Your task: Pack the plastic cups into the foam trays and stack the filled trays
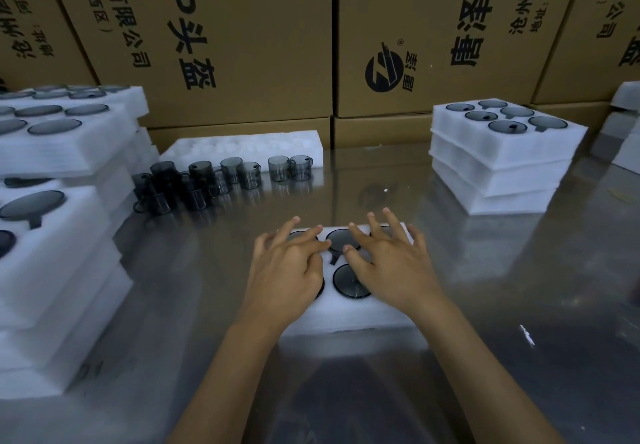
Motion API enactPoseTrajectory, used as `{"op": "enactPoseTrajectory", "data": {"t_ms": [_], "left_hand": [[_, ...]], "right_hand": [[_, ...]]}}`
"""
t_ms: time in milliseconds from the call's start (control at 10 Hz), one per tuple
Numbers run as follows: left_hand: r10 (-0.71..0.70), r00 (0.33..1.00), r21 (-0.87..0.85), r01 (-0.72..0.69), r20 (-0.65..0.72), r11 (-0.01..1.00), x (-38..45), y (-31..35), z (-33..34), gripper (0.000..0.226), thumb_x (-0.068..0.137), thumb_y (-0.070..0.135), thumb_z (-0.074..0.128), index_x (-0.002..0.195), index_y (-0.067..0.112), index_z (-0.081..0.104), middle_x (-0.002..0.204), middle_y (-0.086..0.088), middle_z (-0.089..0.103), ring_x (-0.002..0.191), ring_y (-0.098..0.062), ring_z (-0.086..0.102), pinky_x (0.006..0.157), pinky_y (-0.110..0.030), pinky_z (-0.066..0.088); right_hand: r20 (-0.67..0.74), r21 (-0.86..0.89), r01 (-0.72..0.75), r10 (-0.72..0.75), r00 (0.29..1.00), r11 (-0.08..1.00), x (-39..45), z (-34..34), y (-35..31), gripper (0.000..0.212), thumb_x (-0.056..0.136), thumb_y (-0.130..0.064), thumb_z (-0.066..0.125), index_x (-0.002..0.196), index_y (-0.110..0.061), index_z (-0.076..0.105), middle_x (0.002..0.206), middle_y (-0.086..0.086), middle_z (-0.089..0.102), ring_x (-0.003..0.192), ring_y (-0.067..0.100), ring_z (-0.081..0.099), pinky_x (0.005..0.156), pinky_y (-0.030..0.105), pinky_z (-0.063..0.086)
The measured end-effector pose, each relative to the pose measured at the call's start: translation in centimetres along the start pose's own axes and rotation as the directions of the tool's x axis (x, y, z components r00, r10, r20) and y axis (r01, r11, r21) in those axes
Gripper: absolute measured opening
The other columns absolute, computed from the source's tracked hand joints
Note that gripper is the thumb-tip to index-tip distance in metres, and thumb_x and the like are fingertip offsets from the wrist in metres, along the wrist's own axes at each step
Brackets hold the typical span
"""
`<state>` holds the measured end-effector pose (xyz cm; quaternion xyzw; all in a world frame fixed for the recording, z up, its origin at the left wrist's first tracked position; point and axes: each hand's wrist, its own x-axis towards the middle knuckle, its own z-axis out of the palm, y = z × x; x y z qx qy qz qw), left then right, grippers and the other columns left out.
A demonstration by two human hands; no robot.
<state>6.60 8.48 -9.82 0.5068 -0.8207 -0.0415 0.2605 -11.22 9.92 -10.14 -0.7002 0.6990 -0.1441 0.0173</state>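
Both the left hand [289, 267] and right hand [389, 260], fingers spread, are pressing smoky round plastic cups [349, 281] inside the white foam tray [349, 315]; bare glossy worktop [502, 288] is lying rightward.

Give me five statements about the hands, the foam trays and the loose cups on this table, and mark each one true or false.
1. Both hands, left hand and right hand, rest on the near white foam tray. True.
2. The right hand grips a loose cup. False: its fingers lie spread on the tray.
3. Loose smoky grey plastic cups stand on the shiny grey table. True.
4. The far-right stack of white foam trays has no cups on top. False: cups fill it.
5. Brown cardboard boxes stand behind the table. True.
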Motion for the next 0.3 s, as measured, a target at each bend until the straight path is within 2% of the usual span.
{"op": "enactPoseTrajectory", "data": {"t_ms": [200,300], "left_hand": [[-0.043,0.999,-0.013,0.043,-0.010,0.999,0.42,-0.25,0.18,0.042,0.098,0.017,0.041,0.125,0.036,0.067,0.150,0.020,0.045,0.147,-0.005,0.020,0.110,-0.032,0.013],[-0.094,0.996,-0.120,0.093,-0.001,0.988,0.13,-0.40,0.14,0.044,0.099,0.017,0.040,0.127,0.041,0.064,0.153,0.020,0.040,0.146,-0.005,0.022,0.111,-0.033,0.014]], "right_hand": [[-0.004,0.009,-0.012,0.012,1.000,1.000,0.05,0.21,0.12,0.058,0.101,-0.061,0.021,0.154,-0.039,0.028,0.166,-0.003,0.016,0.154,0.016,-0.007,0.120,0.048,0.000],[-0.071,0.124,-0.003,0.012,0.997,0.992,-0.20,-0.19,-0.14,0.056,0.103,-0.055,0.028,0.154,-0.032,0.034,0.166,-0.005,0.020,0.154,0.012,0.000,0.120,0.043,0.004]]}}
